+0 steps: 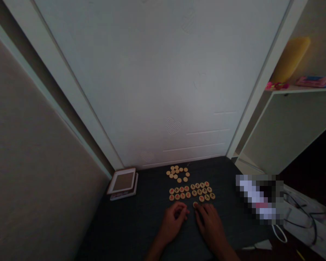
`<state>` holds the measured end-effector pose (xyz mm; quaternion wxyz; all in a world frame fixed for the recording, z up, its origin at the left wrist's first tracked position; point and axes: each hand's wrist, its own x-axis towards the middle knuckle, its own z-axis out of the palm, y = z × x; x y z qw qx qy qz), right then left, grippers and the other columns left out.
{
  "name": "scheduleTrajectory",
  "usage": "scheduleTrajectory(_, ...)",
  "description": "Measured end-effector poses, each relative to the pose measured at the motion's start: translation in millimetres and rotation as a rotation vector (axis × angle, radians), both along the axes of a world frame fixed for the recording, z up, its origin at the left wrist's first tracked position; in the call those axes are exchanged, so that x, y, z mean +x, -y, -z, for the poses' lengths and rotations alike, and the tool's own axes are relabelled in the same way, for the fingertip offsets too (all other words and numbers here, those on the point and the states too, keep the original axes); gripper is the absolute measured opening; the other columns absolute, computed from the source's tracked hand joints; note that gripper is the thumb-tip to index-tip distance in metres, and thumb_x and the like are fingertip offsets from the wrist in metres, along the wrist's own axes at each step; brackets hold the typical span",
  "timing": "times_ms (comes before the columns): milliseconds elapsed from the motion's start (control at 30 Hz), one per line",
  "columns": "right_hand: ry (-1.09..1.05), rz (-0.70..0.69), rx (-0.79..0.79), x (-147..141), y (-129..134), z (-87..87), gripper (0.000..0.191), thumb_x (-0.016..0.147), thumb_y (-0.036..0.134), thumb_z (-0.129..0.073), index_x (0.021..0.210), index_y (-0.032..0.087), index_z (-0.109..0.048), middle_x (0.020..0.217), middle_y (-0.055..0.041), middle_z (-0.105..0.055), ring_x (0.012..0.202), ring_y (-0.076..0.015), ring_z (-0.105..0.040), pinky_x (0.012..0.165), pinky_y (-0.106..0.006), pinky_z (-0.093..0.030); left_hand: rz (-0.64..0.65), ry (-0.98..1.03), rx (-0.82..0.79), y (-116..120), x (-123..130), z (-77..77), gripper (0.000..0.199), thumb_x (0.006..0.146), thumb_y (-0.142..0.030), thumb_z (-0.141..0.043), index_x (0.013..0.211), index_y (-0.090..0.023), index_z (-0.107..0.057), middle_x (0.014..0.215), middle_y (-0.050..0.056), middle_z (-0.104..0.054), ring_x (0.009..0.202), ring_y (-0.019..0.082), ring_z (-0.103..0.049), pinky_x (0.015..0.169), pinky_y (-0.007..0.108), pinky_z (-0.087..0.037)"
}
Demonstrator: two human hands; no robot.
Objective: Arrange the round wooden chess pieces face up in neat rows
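Observation:
Round wooden xiangqi pieces (pixel 188 195) with red or dark characters lie in rows on the dark table, several to a row. My right hand (pixel 210 221) rests just below these rows, its fingertips on one xiangqi piece (pixel 195 204) at the near edge of the group. To its left, my left hand (pixel 174 221) is closed, with thumb and fingers curled together. Whatever may be inside those fingers is hidden. Farther back, a loose cluster of pale discs (pixel 175 176) shows no readable marks.
A box with a brown-edged lid (pixel 124 182) sits at the table's left. The white heart-patterned panel (pixel 174 125) rises behind the dark table (pixel 146 217). At right are a blurred-out object (pixel 258 199), a white bag with cables (pixel 309 221) and a shelf (pixel 304 89).

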<state>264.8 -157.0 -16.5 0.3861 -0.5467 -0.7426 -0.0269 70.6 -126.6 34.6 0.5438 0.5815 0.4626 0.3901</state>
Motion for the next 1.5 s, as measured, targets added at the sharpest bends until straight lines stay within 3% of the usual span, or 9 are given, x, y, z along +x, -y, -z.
scheduleTrajectory(133,0.045,-0.012,-0.020,3,7,1.6,0.040,0.101,0.026,-0.049,0.141,0.030,-0.052,0.089,-0.0073,-0.066,0.080,-0.0265,-0.063,0.074,-0.043,-0.054,0.005,-0.004,0.019,0,1,0.5,0.033,0.088,-0.051,-0.065,0.095,-0.019,-0.067,0.088,0.008,-0.078,0.071,0.020,-0.069,0.070,0.030,-0.054)
scheduleTrajectory(333,0.068,0.038,-0.023,3,4,0.6,0.045,0.100,0.029,-0.051,0.145,0.030,-0.048,0.088,-0.0081,-0.064,0.081,-0.0273,-0.062,0.076,-0.044,-0.053,0.013,-0.015,0.031,0,1,1.3,0.032,0.090,-0.050,-0.064,0.095,-0.019,-0.067,0.088,0.008,-0.078,0.072,0.019,-0.069,0.071,0.030,-0.054)
scheduleTrajectory(600,0.112,0.068,-0.121,3,7,-0.4,0.044,0.101,0.030,-0.050,0.145,0.028,-0.047,0.093,-0.0080,-0.064,0.083,-0.0254,-0.061,0.075,-0.041,-0.050,0.016,-0.064,0.048,0,3,2.7,0.032,0.092,-0.050,-0.061,0.096,-0.019,-0.067,0.086,0.006,-0.078,0.071,0.018,-0.069,0.068,0.028,-0.053)
scheduleTrajectory(867,0.102,0.061,-0.118,3,6,0.1,0.043,0.101,0.029,-0.051,0.143,0.028,-0.049,0.092,-0.0069,-0.064,0.082,-0.0247,-0.062,0.075,-0.040,-0.050,0.005,-0.116,0.079,2,5,4.0,0.029,0.093,-0.048,-0.060,0.095,-0.020,-0.068,0.086,0.006,-0.078,0.072,0.019,-0.070,0.070,0.028,-0.054)
scheduleTrajectory(1200,0.069,0.073,-0.159,1,7,-7.4,0.045,0.099,0.027,-0.052,0.144,0.028,-0.048,0.096,-0.0084,-0.063,0.087,-0.0269,-0.061,0.078,-0.043,-0.051,-0.039,-0.097,0.086,-1,-5,-4.9,0.031,0.091,-0.049,-0.062,0.097,-0.019,-0.067,0.084,0.006,-0.078,0.070,0.019,-0.071,0.070,0.029,-0.056)
scheduleTrajectory(1300,0.052,0.079,-0.160,1,7,-10.0,0.045,0.100,0.029,-0.052,0.145,0.028,-0.047,0.097,-0.0085,-0.064,0.088,-0.0273,-0.062,0.080,-0.045,-0.051,-0.066,-0.129,0.146,-15,-16,-8.3,0.028,0.094,-0.046,-0.060,0.104,-0.020,-0.066,0.091,0.006,-0.078,0.077,0.020,-0.073,0.075,0.031,-0.058)
scheduleTrajectory(1400,0.028,0.076,-0.147,2,6,-9.9,0.044,0.100,0.030,-0.052,0.144,0.029,-0.048,0.097,-0.0080,-0.065,0.088,-0.0268,-0.063,0.080,-0.044,-0.053,-0.120,-0.201,0.272,-46,-29,-11.0,0.027,0.099,-0.041,-0.053,0.115,-0.022,-0.063,0.106,0.007,-0.077,0.095,0.022,-0.073,0.085,0.035,-0.059)
scheduleTrajectory(1500,0.013,0.083,-0.134,2,6,-7.6,0.043,0.100,0.030,-0.051,0.143,0.029,-0.049,0.097,-0.0081,-0.066,0.087,-0.0266,-0.064,0.079,-0.043,-0.054,-0.153,-0.492,0.529,-86,-39,-13.0,0.028,0.101,-0.034,-0.048,0.121,-0.022,-0.063,0.118,0.008,-0.072,0.107,0.023,-0.069,0.092,0.039,-0.057)
